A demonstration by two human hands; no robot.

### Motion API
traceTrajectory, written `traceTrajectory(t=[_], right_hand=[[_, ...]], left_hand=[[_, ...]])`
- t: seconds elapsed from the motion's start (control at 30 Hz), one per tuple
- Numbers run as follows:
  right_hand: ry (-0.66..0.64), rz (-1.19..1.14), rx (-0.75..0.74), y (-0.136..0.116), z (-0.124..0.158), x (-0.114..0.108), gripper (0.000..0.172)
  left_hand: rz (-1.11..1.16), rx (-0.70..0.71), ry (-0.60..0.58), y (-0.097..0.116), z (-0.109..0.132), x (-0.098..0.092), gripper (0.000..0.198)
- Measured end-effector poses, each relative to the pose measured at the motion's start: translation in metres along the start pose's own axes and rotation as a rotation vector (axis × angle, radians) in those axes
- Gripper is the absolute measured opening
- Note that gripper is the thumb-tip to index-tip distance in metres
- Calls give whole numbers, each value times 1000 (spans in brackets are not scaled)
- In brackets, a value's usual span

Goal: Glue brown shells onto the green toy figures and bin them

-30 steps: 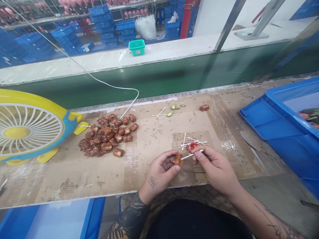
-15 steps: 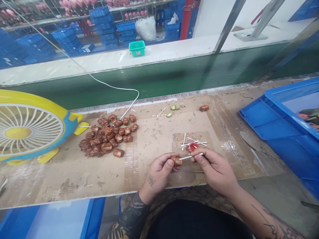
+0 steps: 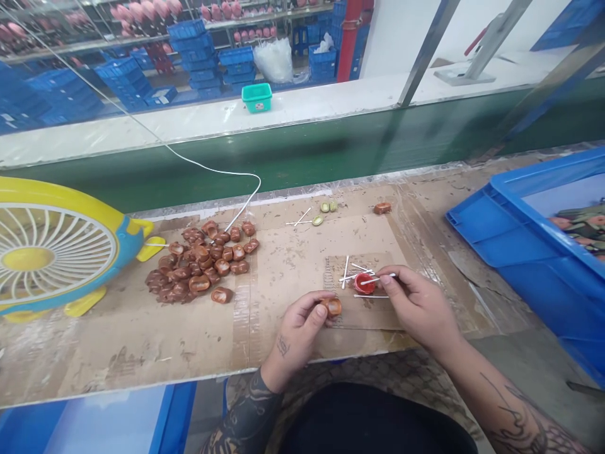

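Observation:
My left hand (image 3: 302,321) is closed around a small hollow brown moulded piece (image 3: 333,307), its pale opening facing up. My right hand (image 3: 418,302) pinches a cotton swab (image 3: 380,279) by one end; its other tip is in a small pot of red paint (image 3: 363,287). Another cotton swab (image 3: 368,296) lies just below the pot, near my right fingers. Several more swabs (image 3: 346,268) lie crossed behind and left of the pot, on a cardboard piece (image 3: 350,318).
Several similar brown pieces (image 3: 198,261) are heaped at left beside a yellow and blue fan (image 3: 61,246). Green pieces (image 3: 317,221) and one brown piece (image 3: 382,207) lie further back. A blue crate (image 3: 510,252) stands at right; a green basket (image 3: 256,98) sits on the ledge.
My right hand has moved from the brown piece to the paint pot, and its swab tip is now in the red. A swab now lies below the pot. My left hand still holds the piece.

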State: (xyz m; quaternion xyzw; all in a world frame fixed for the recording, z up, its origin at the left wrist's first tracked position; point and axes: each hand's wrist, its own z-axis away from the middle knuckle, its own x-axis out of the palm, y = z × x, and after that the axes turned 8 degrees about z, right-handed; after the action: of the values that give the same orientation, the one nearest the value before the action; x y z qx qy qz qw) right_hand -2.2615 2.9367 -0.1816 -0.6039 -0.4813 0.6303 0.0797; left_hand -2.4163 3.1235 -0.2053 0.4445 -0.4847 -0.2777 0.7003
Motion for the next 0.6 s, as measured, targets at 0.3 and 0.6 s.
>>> traceTrajectory(t=[0.3,0.6], right_hand=[[20,-41,37,-2,0,1,23],[-96,-420,22,-42,14,-6,20]], left_hand=[[-19,-5,24,3,1,2,43],[-63,-18,2,5,2,2,43]])
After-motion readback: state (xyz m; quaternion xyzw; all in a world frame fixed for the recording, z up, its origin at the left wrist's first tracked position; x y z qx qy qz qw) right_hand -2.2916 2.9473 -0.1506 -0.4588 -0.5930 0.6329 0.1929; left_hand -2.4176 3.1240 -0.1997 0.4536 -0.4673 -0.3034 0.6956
